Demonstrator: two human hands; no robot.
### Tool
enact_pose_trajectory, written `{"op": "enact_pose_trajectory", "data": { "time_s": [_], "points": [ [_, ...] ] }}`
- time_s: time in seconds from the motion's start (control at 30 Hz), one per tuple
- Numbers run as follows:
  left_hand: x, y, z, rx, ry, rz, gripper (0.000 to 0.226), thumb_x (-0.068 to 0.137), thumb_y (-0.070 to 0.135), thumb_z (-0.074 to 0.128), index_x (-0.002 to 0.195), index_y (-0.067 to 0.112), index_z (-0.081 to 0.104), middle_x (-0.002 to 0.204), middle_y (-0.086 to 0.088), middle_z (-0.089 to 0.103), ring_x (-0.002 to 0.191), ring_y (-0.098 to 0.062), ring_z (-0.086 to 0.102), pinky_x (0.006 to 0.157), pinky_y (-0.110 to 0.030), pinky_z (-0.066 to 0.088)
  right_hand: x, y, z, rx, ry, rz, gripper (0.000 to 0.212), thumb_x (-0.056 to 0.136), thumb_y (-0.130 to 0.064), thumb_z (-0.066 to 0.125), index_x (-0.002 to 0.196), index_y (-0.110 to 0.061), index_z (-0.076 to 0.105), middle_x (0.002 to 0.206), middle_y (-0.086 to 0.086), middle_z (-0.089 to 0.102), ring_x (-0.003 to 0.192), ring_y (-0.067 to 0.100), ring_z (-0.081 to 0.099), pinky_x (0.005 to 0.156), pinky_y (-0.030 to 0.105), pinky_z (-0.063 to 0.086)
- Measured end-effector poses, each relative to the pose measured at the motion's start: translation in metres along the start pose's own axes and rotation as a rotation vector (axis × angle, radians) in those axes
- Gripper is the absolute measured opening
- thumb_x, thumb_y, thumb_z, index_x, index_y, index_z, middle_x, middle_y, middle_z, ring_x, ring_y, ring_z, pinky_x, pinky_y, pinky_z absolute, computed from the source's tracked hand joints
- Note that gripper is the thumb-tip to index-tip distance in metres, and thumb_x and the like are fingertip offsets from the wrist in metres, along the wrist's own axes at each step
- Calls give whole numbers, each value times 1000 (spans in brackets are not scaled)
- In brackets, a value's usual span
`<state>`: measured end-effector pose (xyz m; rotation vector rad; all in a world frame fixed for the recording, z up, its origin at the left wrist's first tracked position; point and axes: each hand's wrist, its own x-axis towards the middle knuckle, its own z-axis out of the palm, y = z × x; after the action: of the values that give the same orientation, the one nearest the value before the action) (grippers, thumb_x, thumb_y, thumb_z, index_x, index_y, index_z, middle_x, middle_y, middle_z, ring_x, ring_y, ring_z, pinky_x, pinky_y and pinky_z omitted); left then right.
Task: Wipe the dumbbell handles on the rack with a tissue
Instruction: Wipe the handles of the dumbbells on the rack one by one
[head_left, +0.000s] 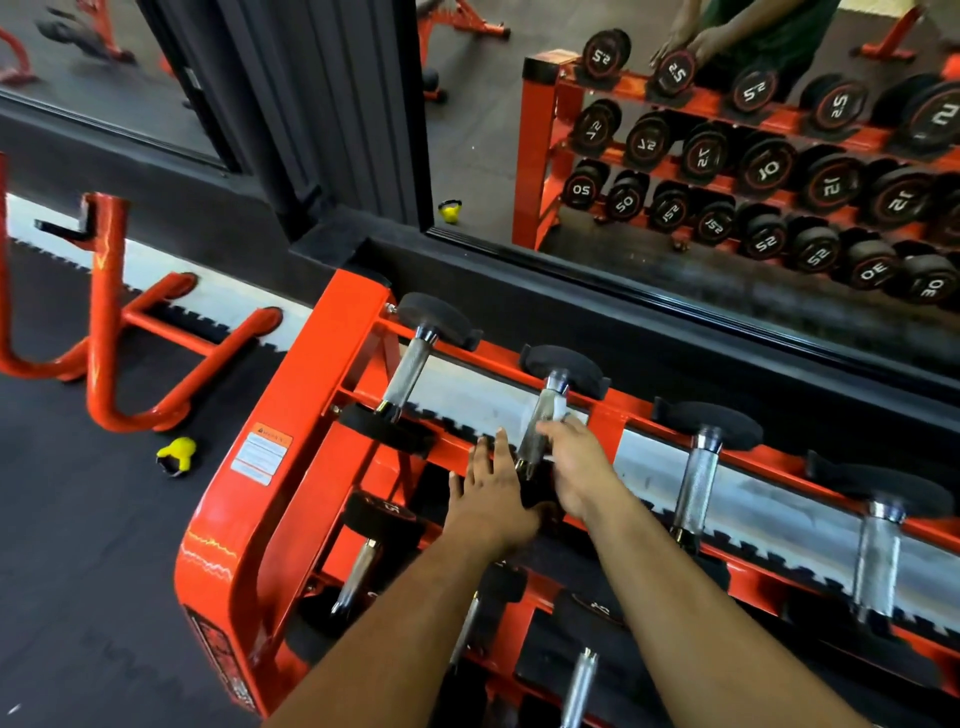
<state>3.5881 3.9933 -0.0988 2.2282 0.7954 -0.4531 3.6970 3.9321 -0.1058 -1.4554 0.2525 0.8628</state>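
An orange dumbbell rack (291, 415) holds black dumbbells with knurled steel handles on its top rail. My right hand (576, 467) grips the handle of the second dumbbell from the left (540, 421), with a white tissue (558, 408) pressed between my fingers and the steel. My left hand (491, 493) lies flat with straight fingers on that dumbbell's near black head. The leftmost dumbbell (410, 364) sits untouched beside them. Two more top-rail dumbbells (698, 483) stand to the right.
Lower rack tiers hold more dumbbells (363, 566). A wall mirror (727, 156) behind the rack reflects it and a person's hands. A yellow kettlebell (176, 456) and an orange tube stand (109, 332) are on the black floor at left.
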Motion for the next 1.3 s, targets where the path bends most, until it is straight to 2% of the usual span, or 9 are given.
{"op": "enact_pose_trajectory", "data": {
  "time_s": [0.2,0.4,0.53,0.77,0.97,1.03,1.1,1.17,1.3],
  "points": [
    [0,-1,0,-4,6,10,117,89,62,63,160,21,-21,169,-12,-16,157,-26,-8,126,-52,-4,17,-32,-2,310,-119,98,14,96,-19,61,91,-10,71,83,5,68,76,18,66,86,33,53],
    [0,-1,0,6,8,10,115,90,62,61,159,21,-22,169,-12,-17,157,-26,-11,126,-52,-4,19,-14,-10,81,-179,159,30,85,-30,78,109,-12,72,93,11,73,78,24,72,74,36,59],
    [-1,-1,-1,7,3,4,116,91,61,62,159,21,-23,169,-13,-17,157,-27,-11,126,-52,-5,26,-37,-6,217,-106,62,27,93,-29,69,107,-7,72,97,9,73,86,22,70,87,36,58],
    [1,-1,3,-7,2,5,112,92,59,60,158,23,-23,169,-12,-19,157,-25,-12,126,-51,-7,7,12,-37,-491,-132,-33,21,96,-20,67,102,-1,71,94,14,77,92,34,72,91,51,55],
    [-1,-2,3,-29,14,11,115,91,63,61,159,23,-23,169,-11,-19,157,-25,-13,126,-50,-7,-17,-18,-44,-718,-69,-366,18,98,-11,58,87,-10,72,73,0,69,66,12,58,65,30,44],
    [0,-3,4,-31,23,12,116,90,63,62,159,24,-23,169,-9,-19,157,-23,-13,125,-50,-7,-21,-41,-30,-1155,66,-728,28,99,-11,51,123,-16,66,100,3,72,86,18,66,79,35,50],
    [1,-3,4,-34,22,2,116,90,61,62,159,24,-23,169,-8,-20,157,-23,-13,126,-50,-7,-15,-44,-20,-1669,63,-939,61,95,-5,46,154,-17,36,145,7,55,133,24,52,116,42,32],
    [1,-2,5,-30,21,2,115,90,57,63,159,23,-22,169,-10,-19,157,-24,-12,126,-50,-7,-3,-31,-24,-1980,-69,-1052,62,91,-9,36,153,-13,39,155,9,44,146,25,37,124,51,11],
    [5,-5,8,-49,43,4,115,87,53,65,160,23,-19,169,-11,-17,157,-25,-9,125,-51,-7,-1,-15,-44,-2077,-389,-1069,53,92,-14,44,143,-20,54,151,3,50,144,21,41,120,48,19]
  ]
}}
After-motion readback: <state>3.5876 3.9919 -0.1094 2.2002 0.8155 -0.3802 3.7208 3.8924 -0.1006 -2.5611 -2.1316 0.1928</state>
